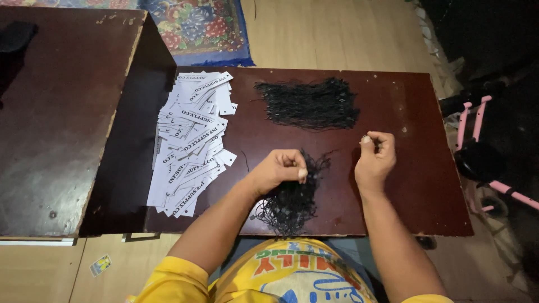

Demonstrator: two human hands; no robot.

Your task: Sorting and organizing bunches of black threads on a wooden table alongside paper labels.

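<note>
My left hand (279, 168) is closed on a bunch of black strings (292, 199) that hangs down over the near edge of the dark red-brown table (415, 185). My right hand (375, 158) pinches one thin black string that runs across from that bunch. A second heap of black strings (309, 104) lies farther back on the table, untouched. Left of my hands a spread pile of white paper tags (191, 143) with black print covers the table's left part.
A larger dark table (56, 112) stands to the left, at a slightly different level. A patterned rug (196, 25) lies on the wooden floor beyond. A pink and black wheeled toy (483, 151) stands at the right. A small card (100, 265) lies on the floor.
</note>
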